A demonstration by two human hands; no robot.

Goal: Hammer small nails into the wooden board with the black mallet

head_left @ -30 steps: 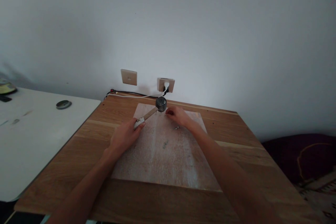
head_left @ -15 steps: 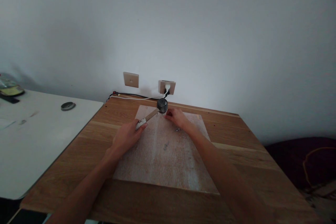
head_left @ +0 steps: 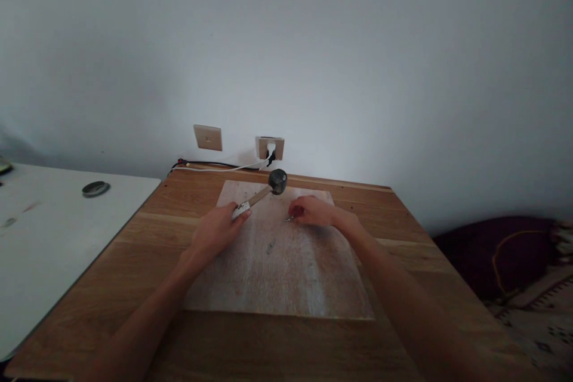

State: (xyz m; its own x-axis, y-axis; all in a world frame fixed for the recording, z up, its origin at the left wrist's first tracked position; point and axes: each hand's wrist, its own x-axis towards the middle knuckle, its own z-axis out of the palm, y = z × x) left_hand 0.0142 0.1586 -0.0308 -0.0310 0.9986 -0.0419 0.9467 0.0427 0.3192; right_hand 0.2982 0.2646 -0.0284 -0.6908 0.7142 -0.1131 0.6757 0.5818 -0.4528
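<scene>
Mallet (head_left: 259,196) over the far part of the board; whether its dark head touches the surface cannot be told. The desk (head_left: 134,250) is cut off by the lower frame. On it lies the board (head_left: 277,286), its side edges partly hidden by the forearms. The hands are apart: the left hand (head_left: 217,230) grips the mallet, covering the handle's end; the right hand (head_left: 316,212) has its fingertips at a metal bit (head_left: 289,219), grasp unclear. Nearer lie small bits (head_left: 270,247), too blurred to identify.

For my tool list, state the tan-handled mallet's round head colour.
The round mallet head is dark grey, clearest in the head view.
</scene>
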